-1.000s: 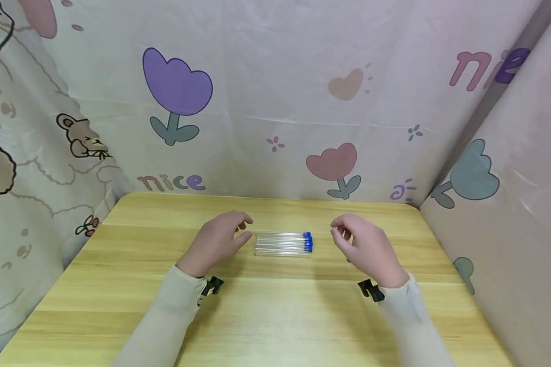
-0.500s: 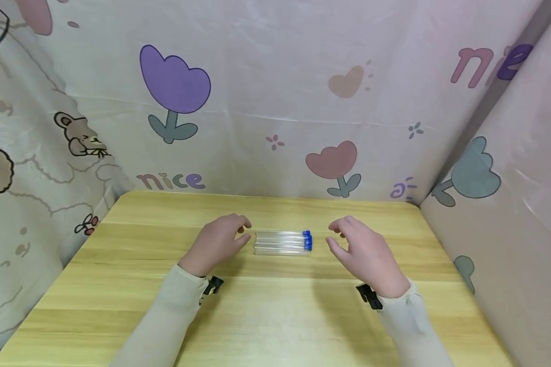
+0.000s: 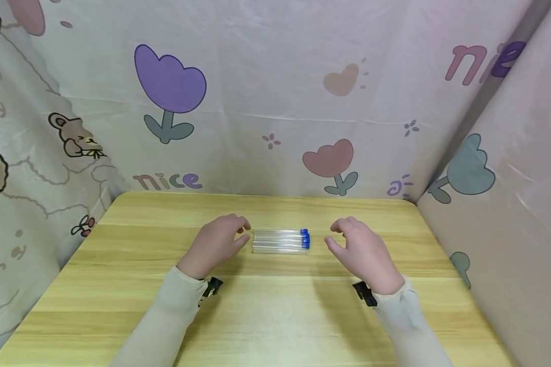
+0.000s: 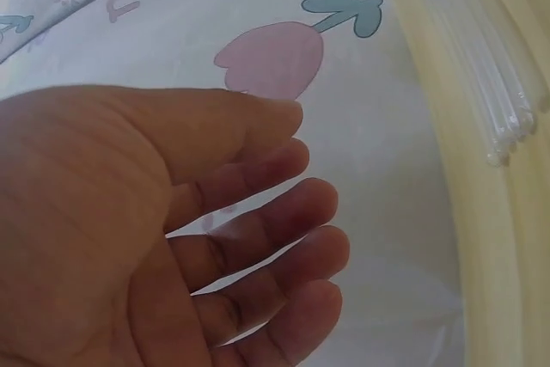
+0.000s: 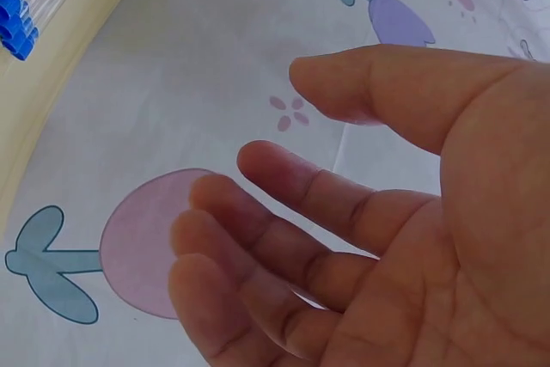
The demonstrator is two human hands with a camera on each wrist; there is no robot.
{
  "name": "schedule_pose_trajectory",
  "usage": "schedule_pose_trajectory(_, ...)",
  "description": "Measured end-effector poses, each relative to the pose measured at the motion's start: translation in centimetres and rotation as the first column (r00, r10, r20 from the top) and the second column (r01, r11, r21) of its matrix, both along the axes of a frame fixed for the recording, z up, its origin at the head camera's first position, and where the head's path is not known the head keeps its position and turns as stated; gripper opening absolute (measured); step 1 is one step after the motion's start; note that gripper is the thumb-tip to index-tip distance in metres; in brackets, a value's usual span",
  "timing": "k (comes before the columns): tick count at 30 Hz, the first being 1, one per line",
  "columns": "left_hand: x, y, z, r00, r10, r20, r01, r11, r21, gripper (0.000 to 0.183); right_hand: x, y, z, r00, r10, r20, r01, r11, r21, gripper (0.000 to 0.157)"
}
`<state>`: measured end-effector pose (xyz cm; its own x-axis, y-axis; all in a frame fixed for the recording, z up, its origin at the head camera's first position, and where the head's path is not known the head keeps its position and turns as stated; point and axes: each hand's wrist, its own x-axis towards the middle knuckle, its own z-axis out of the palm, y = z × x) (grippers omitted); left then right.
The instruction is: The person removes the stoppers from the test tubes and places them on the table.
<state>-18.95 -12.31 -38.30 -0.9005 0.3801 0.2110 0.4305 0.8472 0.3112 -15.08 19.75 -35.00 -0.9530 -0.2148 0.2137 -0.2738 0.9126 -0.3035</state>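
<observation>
Several clear tubes with blue caps (image 3: 280, 241) lie side by side in a flat row on the wooden table, capped ends to the right. My left hand (image 3: 217, 243) hovers just left of their plain ends, fingers loosely bent and nothing in them. In the left wrist view its thumb (image 4: 249, 122) sits close to the index finger. To the right of the blue caps (image 5: 15, 21), my right hand (image 3: 365, 255) is held over the table, thumb and fingers apart around a gap. Neither hand touches the tubes.
The wooden table (image 3: 275, 316) spreads out on every side of the tubes. Behind it hangs a pale printed curtain (image 3: 248, 76) with flowers, and further curtain closes off the left and right sides. A small black device is strapped at each wrist.
My right hand has spread its thumb and fingers apart, which were nearly together a second ago. The left hand and the tubes stay in place; the head view has shifted slightly.
</observation>
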Motion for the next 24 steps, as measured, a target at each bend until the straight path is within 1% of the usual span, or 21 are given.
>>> schedule_pose_trajectory(3,-0.4,0.3,-0.2,1.0,-0.009,0.009,0.009,1.0,0.006,0.018,0.0,0.1,-0.2,1.0,0.0,-0.008,0.0,1.0,-0.008,0.029)
schedule_pose_trajectory(5,-0.9,0.5,-0.6,1.0,-0.008,0.021,0.008,1.0,0.007,0.016,0.0,0.1,-0.2,1.0,-0.002,-0.015,0.002,1.0,-0.007,0.028)
schedule_pose_trajectory(9,-2.3,0.8,-1.7,0.999,-0.009,0.039,0.01,1.0,-0.016,0.013,-0.1,0.2,-0.5,1.0,0.008,-0.009,-0.008,1.0,-0.005,0.027)
schedule_pose_trajectory(11,-3.1,0.9,-2.3,0.999,-0.016,0.049,0.018,0.999,-0.039,0.011,-0.1,0.2,-0.6,1.0,0.015,-0.007,-0.015,1.0,-0.007,0.027)
schedule_pose_trajectory(14,-4.0,1.0,-3.2,0.997,-0.027,0.074,0.032,0.997,-0.068,0.01,0.0,0.2,-0.5,1.0,0.014,-0.017,-0.014,1.0,-0.012,0.027)
schedule_pose_trajectory(18,-4.6,1.1,-4.5,0.993,-0.02,0.115,0.029,0.996,-0.081,0.009,0.1,0.3,-0.3,0.999,0.008,-0.039,-0.009,1.0,-0.021,0.027)
schedule_pose_trajectory(24,-4.8,0.9,-6.1,0.992,0.001,0.127,0.012,0.995,-0.104,0.007,0.1,0.2,-0.1,0.999,0.015,-0.038,-0.017,0.999,-0.032,0.03)
